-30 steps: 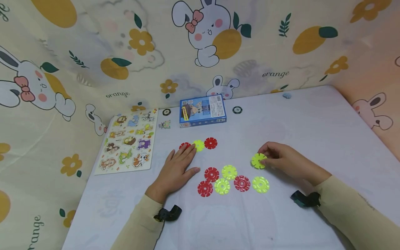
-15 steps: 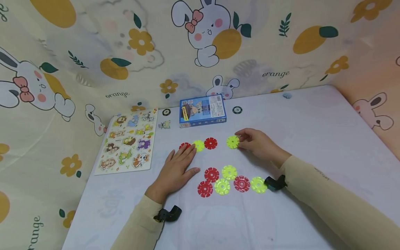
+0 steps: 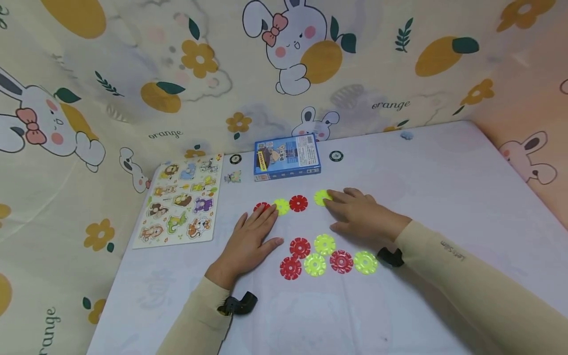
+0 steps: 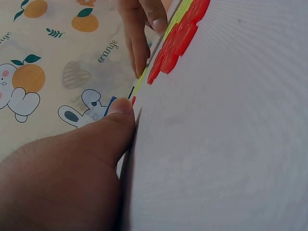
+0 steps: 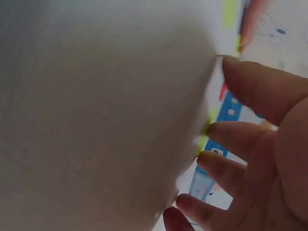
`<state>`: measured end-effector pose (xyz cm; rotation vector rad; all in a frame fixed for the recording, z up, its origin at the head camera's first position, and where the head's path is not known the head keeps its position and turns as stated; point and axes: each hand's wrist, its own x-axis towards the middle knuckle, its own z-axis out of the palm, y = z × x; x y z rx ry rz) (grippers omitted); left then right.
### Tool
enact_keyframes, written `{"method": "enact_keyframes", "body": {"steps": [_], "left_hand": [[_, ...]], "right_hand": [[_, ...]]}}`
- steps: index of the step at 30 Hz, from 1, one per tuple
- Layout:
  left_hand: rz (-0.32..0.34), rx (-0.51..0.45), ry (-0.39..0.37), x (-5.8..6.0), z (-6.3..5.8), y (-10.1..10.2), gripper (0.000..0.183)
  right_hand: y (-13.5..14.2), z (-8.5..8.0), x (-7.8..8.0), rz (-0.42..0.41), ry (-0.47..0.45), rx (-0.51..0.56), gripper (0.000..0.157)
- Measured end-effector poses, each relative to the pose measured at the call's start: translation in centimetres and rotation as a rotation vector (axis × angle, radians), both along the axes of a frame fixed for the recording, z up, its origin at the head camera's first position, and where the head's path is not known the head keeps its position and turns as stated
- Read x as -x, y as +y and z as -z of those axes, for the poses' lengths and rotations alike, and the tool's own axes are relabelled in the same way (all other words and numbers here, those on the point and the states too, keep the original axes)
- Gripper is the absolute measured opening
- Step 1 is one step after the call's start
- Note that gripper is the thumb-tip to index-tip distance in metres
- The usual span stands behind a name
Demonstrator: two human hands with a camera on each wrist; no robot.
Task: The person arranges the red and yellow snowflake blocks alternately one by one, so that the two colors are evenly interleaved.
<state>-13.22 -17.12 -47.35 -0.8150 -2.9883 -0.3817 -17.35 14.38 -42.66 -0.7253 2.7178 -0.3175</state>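
Note:
My left hand (image 3: 248,245) lies flat on the table, its fingertips over a red slotted disc (image 3: 260,206) that they partly hide. Beside that, in one row, are a yellow-green slotted disc (image 3: 282,207) and a red slotted disc (image 3: 299,203). To the right of a small gap, the fingertips of my right hand (image 3: 366,214) rest on another yellow-green slotted disc (image 3: 320,197), fingers extended. Nearer to me lie several more discs, such as a red one (image 3: 290,268) and a yellow-green one (image 3: 366,263). Spread fingers of the right hand show in the right wrist view.
At the left stands an animal puzzle board (image 3: 179,202). A blue box (image 3: 287,158) lies at the back, with a black round chip (image 3: 336,156) to its right and another black chip (image 3: 235,159) to its left. A patterned cloth hangs behind the table (image 3: 443,172).
My right hand has carried the yellow-green disc left and away from me to the row, then loosened its pinch; its fingers now press the disc on the table. The left hand has stayed put.

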Motion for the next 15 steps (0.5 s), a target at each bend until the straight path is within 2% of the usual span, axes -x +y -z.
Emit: {"method": "enact_keyframes", "body": {"steps": [4,10,15], "left_hand": [[0.003,-0.001,-0.009,0.0,0.0,-0.1,0.075],[0.004,0.000,-0.018,0.0,0.1,-0.1,0.075],[0.002,0.004,-0.002,0.1,0.2,0.0,0.075]], "right_hand": [[-0.6,0.1,0.0,-0.033,0.034,-0.032,0.079],[-1.5,-0.1,0.4,-0.023,-0.063,-0.039,0.086],[-1.7,0.0,0.3,0.007,-0.077,-0.042,0.087]]}}
